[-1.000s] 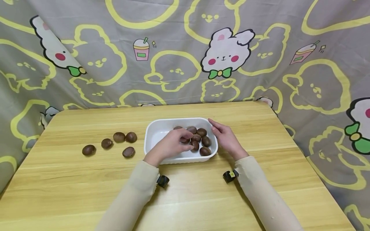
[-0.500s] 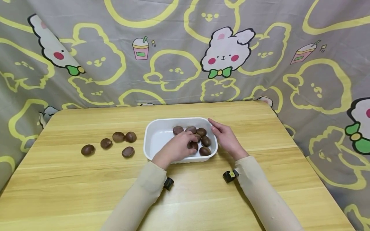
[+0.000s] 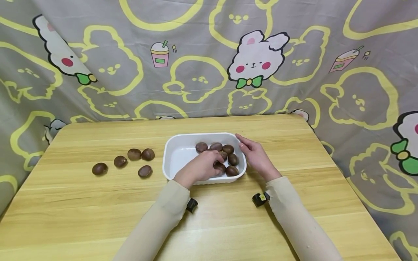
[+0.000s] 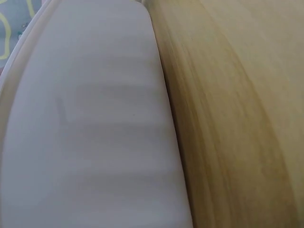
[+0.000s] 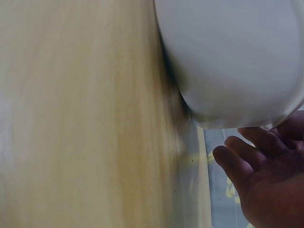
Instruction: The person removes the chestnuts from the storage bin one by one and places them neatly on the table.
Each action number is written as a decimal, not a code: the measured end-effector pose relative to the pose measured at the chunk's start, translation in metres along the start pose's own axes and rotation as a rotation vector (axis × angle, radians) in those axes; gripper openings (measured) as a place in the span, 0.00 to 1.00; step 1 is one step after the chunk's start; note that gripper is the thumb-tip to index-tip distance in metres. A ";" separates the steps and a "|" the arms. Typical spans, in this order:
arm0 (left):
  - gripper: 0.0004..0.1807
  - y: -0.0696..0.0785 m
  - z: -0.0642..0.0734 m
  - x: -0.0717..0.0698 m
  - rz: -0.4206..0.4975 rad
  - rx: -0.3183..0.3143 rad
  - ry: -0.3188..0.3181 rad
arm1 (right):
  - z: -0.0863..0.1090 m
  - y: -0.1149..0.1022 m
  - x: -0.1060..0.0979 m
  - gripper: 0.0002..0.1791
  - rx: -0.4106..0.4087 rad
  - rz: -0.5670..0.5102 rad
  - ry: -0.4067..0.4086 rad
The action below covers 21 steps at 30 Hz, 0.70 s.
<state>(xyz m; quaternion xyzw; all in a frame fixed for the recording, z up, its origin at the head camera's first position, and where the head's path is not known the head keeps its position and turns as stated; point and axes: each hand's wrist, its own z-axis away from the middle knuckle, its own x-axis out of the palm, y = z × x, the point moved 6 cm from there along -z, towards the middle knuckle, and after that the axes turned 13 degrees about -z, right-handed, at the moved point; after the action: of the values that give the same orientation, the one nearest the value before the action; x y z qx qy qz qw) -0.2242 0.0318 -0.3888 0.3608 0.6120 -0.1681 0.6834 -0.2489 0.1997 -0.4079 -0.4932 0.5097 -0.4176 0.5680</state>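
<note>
A white rectangular tray (image 3: 177, 135) stands mid-table with several brown chestnuts (image 3: 233, 159) gathered in its right part. My left hand (image 3: 202, 166) reaches over the tray's near side, thumb and fingers curled about a chestnut (image 3: 220, 167), which they partly cover. At the far right corner my right hand (image 3: 256, 156) holds the tray, its thumb and index finger at the rim. In the right wrist view, the fingers of that hand lie by the tray's outer end wall (image 5: 237, 66). The left wrist view shows the tray's ribbed side (image 4: 99, 118), not the hand.
Left of the tray, several more chestnuts (image 3: 134, 154) lie scattered on the wooden table (image 3: 81, 214). A grey curtain (image 3: 196, 43) with cartoon prints hangs behind the table and along both sides.
My left hand has shifted right and its spread fingers have closed in around a chestnut in the tray. The right hand has kept its place at the tray's corner.
</note>
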 end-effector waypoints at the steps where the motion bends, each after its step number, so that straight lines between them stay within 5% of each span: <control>1: 0.07 0.000 -0.001 0.001 0.001 0.006 -0.002 | 0.000 0.000 0.000 0.23 -0.002 0.000 -0.003; 12: 0.13 -0.003 -0.002 0.004 0.069 -0.012 -0.027 | 0.000 0.001 0.000 0.23 -0.008 -0.015 -0.006; 21: 0.12 -0.004 0.000 0.001 0.078 0.010 0.011 | 0.000 0.001 0.001 0.23 -0.009 -0.027 -0.004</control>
<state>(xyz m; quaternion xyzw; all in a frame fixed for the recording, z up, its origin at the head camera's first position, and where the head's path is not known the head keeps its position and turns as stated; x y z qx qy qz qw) -0.2268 0.0290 -0.3914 0.3887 0.6005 -0.1424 0.6841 -0.2490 0.1991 -0.4088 -0.5033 0.5036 -0.4222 0.5611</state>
